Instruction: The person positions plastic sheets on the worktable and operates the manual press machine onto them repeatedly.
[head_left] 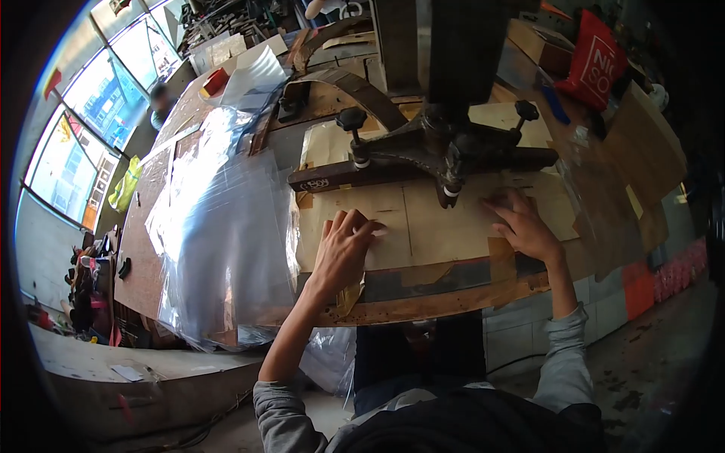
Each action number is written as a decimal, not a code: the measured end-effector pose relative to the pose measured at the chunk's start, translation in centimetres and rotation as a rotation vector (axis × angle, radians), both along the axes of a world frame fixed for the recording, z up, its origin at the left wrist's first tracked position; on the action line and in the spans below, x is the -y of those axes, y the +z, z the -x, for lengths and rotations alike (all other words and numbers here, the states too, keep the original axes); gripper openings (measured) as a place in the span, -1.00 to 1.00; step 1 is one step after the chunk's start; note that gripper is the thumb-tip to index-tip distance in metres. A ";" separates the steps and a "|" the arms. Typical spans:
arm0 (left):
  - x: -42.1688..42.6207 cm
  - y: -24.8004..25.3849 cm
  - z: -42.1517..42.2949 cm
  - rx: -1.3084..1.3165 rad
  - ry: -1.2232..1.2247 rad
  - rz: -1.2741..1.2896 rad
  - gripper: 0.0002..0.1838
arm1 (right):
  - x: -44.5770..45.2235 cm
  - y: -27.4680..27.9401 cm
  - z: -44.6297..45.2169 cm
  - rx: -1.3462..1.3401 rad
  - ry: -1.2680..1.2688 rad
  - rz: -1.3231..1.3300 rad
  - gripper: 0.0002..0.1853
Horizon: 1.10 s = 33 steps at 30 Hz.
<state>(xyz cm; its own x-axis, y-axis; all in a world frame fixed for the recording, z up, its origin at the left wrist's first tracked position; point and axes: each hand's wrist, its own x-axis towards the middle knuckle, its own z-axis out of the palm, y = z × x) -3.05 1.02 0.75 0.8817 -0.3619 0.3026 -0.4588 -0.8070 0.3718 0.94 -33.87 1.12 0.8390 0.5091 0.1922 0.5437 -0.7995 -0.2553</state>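
In the head view, my left hand (pixel 346 245) is over the left part of a tan sheet-covered work plate (pixel 445 234). Its fingers are curled together, and I cannot make out what is between them. My right hand (pixel 527 228) lies on the right part of the plate, with thumb and fingers apart. Beyond both hands, a dark metal press head (pixel 442 143) with two black knobs carries a long dark bar (pixel 325 178) across the plate. Brown tape (pixel 501 260) runs over the plate's near edge. A thin line marks the sheet between my hands.
Clear plastic sheets (pixel 226 234) are heaped left of the plate and hang over the table edge. At the back right are a red bag (pixel 594 60) and a cardboard box (pixel 540 45). A curved brown strip (pixel 355 87) stands behind the bar. Another person (pixel 160 104) is near the windows.
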 end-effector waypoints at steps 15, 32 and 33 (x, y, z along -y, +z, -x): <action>3.2 1.6 6.7 -0.010 0.046 -0.415 -0.18 | -0.4 -0.2 9.3 0.164 -0.258 0.207 -0.45; 3.5 -0.8 1.2 -0.014 0.214 -0.347 -0.29 | -0.5 -1.1 3.2 0.115 -0.228 0.237 -0.25; 3.3 -0.9 0.7 -0.026 0.214 -0.341 -0.29 | -0.5 -1.0 2.6 0.115 -0.225 0.234 -0.26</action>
<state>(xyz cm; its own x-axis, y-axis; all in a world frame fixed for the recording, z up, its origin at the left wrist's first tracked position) -3.71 -2.28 -0.15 0.9537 -0.2456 0.1734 -0.2615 -0.9623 0.0754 -1.71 -33.34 0.08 0.9148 0.3554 0.1918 0.3617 -0.9323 0.0023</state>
